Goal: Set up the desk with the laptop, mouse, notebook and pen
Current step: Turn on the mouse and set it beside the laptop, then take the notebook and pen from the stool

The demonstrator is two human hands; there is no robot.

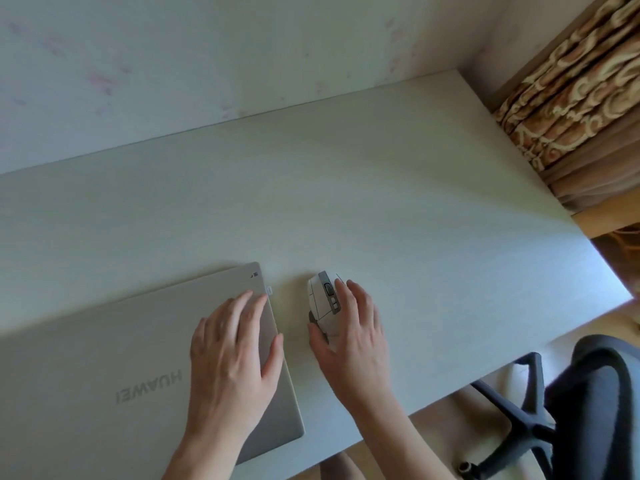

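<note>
**Laptop and mouse down, notebook and pen not in view**

Laptop (138, 368), a closed Huawei, lies at the near left of the tabletop (381, 209); the left hand (232, 355) rests flat on its lid, fingers straight. Just beside it, the right hand (353, 330) cups the white mouse (323, 303), fingers loosely curled over it. A careless nudge could knock the mouse against the laptop's edge.

Desk (346, 188) bearing laptop (104, 368), mouse (320, 303)

We've got a silver laptop (104, 358), white-and-grey mouse (323, 303), pale bench (346, 202), and brown swirly curtains (568, 88) at 2 o'clock.
</note>
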